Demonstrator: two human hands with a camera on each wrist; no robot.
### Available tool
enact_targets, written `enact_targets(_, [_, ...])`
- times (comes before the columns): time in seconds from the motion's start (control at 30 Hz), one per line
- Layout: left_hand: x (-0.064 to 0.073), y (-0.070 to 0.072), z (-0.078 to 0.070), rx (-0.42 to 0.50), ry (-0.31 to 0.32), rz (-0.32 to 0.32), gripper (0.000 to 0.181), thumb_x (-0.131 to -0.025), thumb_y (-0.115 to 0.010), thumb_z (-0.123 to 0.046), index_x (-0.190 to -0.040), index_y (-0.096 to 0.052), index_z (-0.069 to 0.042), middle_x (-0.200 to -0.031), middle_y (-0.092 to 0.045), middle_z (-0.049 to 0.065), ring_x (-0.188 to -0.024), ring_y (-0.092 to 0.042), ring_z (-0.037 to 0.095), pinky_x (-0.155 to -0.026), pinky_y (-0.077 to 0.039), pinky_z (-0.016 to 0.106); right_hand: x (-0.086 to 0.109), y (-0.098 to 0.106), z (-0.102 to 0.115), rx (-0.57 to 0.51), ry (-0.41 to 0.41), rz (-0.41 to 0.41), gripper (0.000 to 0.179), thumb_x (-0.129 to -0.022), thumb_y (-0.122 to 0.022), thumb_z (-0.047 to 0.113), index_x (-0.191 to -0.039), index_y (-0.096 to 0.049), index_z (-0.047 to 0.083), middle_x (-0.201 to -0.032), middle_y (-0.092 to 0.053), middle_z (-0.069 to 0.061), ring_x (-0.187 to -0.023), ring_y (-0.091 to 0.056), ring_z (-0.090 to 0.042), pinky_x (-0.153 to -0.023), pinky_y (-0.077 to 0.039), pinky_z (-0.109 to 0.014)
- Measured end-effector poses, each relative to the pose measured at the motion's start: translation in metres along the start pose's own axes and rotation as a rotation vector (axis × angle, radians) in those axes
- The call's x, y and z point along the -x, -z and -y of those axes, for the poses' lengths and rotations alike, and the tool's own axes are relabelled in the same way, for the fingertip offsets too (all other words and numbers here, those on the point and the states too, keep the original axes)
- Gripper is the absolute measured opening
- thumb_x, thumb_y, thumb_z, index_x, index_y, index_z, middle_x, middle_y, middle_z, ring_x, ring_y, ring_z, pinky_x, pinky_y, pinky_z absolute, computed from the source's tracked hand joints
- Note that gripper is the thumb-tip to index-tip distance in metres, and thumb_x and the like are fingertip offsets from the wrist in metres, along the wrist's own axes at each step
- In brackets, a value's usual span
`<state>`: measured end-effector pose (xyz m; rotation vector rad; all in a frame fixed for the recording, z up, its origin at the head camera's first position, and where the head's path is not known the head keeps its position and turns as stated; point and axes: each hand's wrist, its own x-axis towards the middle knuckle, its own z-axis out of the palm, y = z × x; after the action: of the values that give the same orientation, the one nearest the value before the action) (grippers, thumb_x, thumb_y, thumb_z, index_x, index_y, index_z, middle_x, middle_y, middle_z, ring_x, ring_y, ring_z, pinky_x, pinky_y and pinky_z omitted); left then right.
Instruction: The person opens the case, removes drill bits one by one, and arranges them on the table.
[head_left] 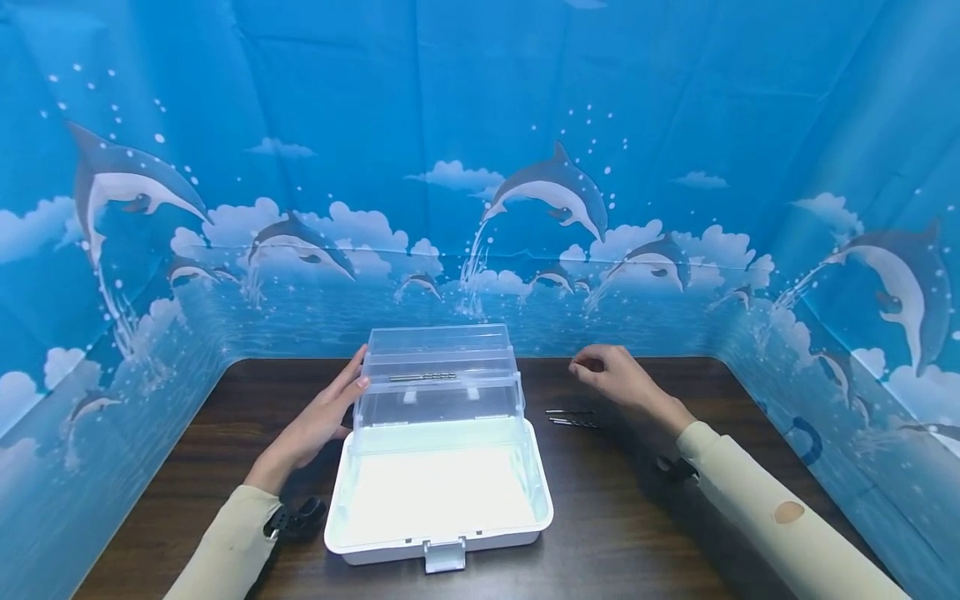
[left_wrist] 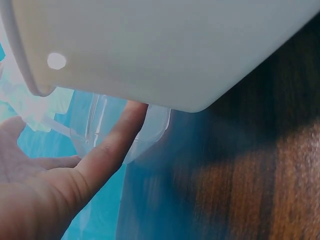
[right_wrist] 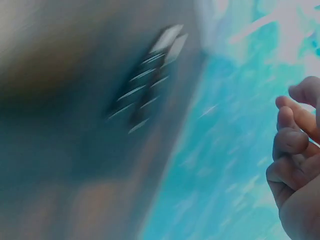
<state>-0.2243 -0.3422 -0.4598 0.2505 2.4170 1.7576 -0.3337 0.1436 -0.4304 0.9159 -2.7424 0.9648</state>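
Observation:
A white storage box (head_left: 438, 551) with a clear folding tray (head_left: 438, 358) stands opened on the table. Metal drill bits (head_left: 422, 377) lie in that raised tray. My left hand (head_left: 324, 417) rests along the left side of the tray, fingers extended; in the left wrist view, one straight finger (left_wrist: 107, 150) reaches up to the box's underside. To the right of the box, my right hand (head_left: 618, 377) hovers past more drill bits (head_left: 576, 423) on the table. Its fingers (right_wrist: 292, 142) are loosely curled with nothing visible between them.
The dark wood table (head_left: 622, 533) ends at a blue dolphin-print curtain (head_left: 450, 125) at the back and sides. A white latch (head_left: 445, 556) hangs from the box's front edge. Dark bands show at both wrists.

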Motion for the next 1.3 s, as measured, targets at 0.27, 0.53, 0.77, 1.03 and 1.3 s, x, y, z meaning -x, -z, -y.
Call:
enact_targets(0.27, [0.0,0.0,0.0,-0.011,0.003,-0.002,0.061,-0.109,-0.037,-0.052,-0.16,-0.002,-0.053,-0.17,0.004,0.01,-0.147,-0.01,0.055,-0.087,-0.044,0.076,-0.045,-0.017,0.086,0.013,0.179,0.021,0.02,-0.102,-0.064,0.025,-0.109,-0.078,0.013,-0.083,-0.062,0.007,-0.065,-0.051,-0.014,-0.057,-0.043,-0.034])
enact_targets(0.53, [-0.001,0.0,0.0,-0.018,0.01,-0.005,0.062,-0.109,-0.038,-0.051,-0.159,-0.002,-0.053,-0.17,0.005,0.006,-0.148,-0.012,0.053,-0.087,-0.045,0.074,-0.081,-0.046,0.145,0.107,0.296,0.222,0.019,-0.102,-0.066,0.022,-0.111,-0.079,0.012,-0.07,-0.059,0.008,-0.055,-0.045,-0.011,-0.05,-0.032,-0.029])
enact_targets(0.77, [-0.002,0.003,0.005,-0.015,-0.005,-0.01,0.061,-0.11,-0.038,-0.051,-0.16,-0.003,-0.052,-0.17,0.005,0.006,-0.147,-0.014,0.054,-0.087,-0.045,0.075,-0.098,-0.067,0.16,0.146,0.297,0.322,0.015,-0.101,-0.069,0.019,-0.108,-0.08,0.012,-0.072,-0.066,0.005,-0.052,-0.047,-0.01,-0.051,-0.033,-0.026])
enact_targets(1.03, [-0.003,0.001,0.004,-0.023,-0.006,-0.004,0.061,-0.11,-0.037,-0.049,-0.16,-0.002,-0.052,-0.17,0.004,0.007,-0.146,-0.015,0.055,-0.087,-0.045,0.075,-0.1,-0.075,0.156,0.066,0.212,0.356,0.011,-0.1,-0.07,0.015,-0.102,-0.079,0.01,-0.084,-0.072,0.0,-0.059,-0.056,-0.009,-0.058,-0.045,-0.026])
enact_targets(1.3, [-0.003,0.002,0.003,-0.008,0.001,0.0,0.062,-0.11,-0.037,-0.05,-0.16,-0.001,-0.051,-0.17,0.006,0.006,-0.146,-0.015,0.055,-0.087,-0.046,0.073,-0.103,-0.078,0.149,-0.048,0.127,0.368,0.011,-0.102,-0.066,0.015,-0.097,-0.075,0.012,-0.072,-0.064,-0.001,-0.055,-0.043,-0.011,-0.056,-0.038,-0.027])
